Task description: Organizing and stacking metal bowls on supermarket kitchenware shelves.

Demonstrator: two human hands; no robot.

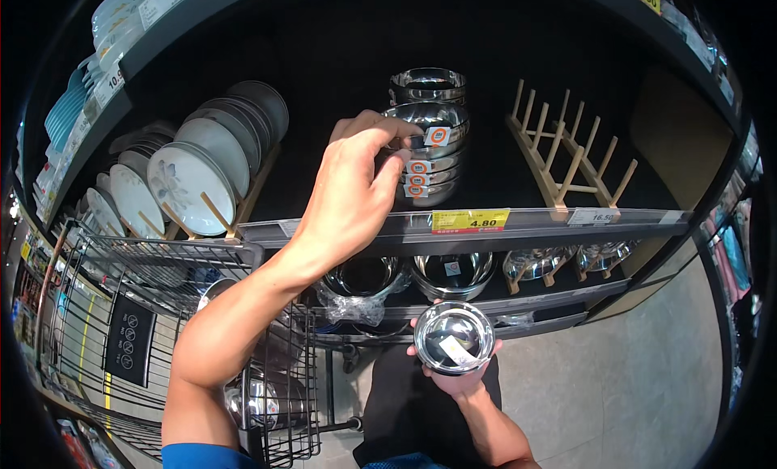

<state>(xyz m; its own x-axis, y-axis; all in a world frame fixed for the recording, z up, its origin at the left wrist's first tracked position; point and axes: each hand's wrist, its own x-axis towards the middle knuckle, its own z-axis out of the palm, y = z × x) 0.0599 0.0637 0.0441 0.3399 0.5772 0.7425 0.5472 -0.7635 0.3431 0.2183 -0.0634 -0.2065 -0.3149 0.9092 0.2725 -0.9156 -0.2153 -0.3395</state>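
My left hand (pixel 355 171) reaches over the shelf to the front stack of stainless steel bowls (pixel 430 190). Its fingers and thumb pinch the left side of the top steel bowl (pixel 458 132), which bears an orange and white sticker. Whether that bowl is lifted off those under it is hard to tell. Low in front of my body, my right hand (pixel 456 381) cradles another steel bowl (pixel 452 323) from below; a white label sticks to it. Behind the front stack stands a second stack of steel bowls (pixel 428 83).
Patterned plates (pixel 191 190) stand in wooden racks at left. A bare wooden plate rack (pixel 555 165) is at right. Below the shelf edge (pixel 394 232) are large steel basins (pixel 455 275). A black wire shopping cart (pixel 285 323) holding metalware is under my left arm.
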